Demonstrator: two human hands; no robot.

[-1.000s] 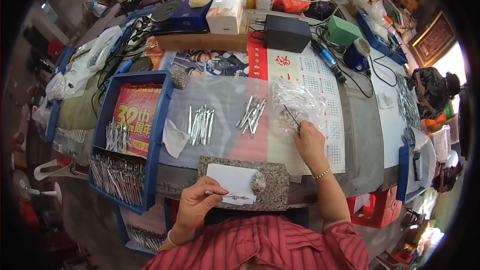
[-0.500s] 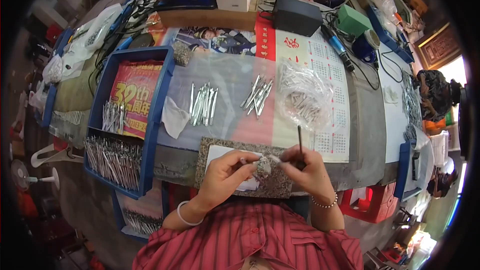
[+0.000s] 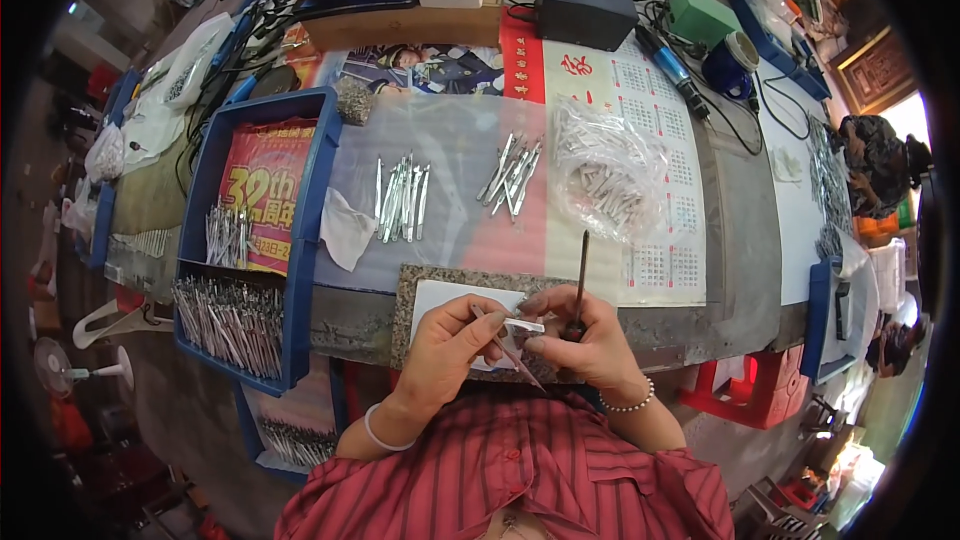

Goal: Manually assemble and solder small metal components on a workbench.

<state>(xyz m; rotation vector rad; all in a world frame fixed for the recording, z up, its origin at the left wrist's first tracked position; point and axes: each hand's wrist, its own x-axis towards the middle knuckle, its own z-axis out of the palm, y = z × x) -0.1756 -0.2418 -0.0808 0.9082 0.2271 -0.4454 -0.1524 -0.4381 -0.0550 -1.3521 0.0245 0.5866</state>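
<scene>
My left hand [image 3: 452, 342] is closed, pinching a short, slim silver metal piece [image 3: 524, 325] and a thin, pointed reddish-brown rod [image 3: 522, 368] that slants down toward my shirt. Opposite it, my right hand [image 3: 592, 342] is closed around a dark-handled tool like a screwdriver [image 3: 583, 275], its thin shaft pointing up. The right fingertips are close to the silver piece; contact is unclear. Beneath both hands lies a speckled stone slab [image 3: 408, 290] with a white sheet [image 3: 440, 294] on it. Beyond it lie two groups of slim silver tools, a left bunch [image 3: 403, 202] and a right bunch [image 3: 515, 175].
A blue tray [image 3: 312, 190] holding many slim metal tools stands at left. A clear plastic bag [image 3: 608, 175] of silver pieces lies on the calendar sheet [image 3: 675, 200]. Farther back are a black box [image 3: 585, 10] and a blue-bodied handheld tool [image 3: 668, 67]. A red stool [image 3: 745, 390] stands below right.
My hands have come closer together, and the silver piece and pointed rod show more clearly between them. The dark-handled tool's shaft leans differently. The whole view has shifted slightly.
</scene>
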